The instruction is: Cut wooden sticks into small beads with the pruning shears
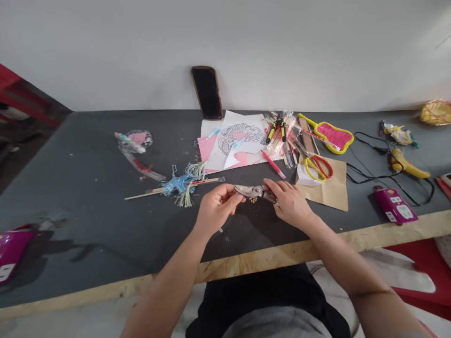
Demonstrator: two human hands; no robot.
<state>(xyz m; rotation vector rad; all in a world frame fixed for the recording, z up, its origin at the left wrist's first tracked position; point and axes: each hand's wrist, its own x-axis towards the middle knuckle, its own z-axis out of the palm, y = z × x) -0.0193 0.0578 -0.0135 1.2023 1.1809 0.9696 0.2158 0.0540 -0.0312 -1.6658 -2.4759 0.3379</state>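
Observation:
My right hand [291,204] is wrapped round the handles of a pair of pruning shears [259,191], their metal blades pointing left. At the blade tips, my left hand [215,206] has its thumb and forefinger pinched together; whatever lies between them is too small to make out. Several small tan pieces [252,200] lie on the dark table just beneath the shears. To the left of my left hand rest thin wooden sticks [143,195] and a blue and pale green tassel bundle [181,183].
Behind my hands lie a dragon drawing [243,134], a red marker [273,164], wire strippers [277,129] and scissors [316,165] on brown paper [334,188]. A phone [207,93] leans on the wall. Purple boxes [395,205] sit at both sides; a black cable [373,176] runs right.

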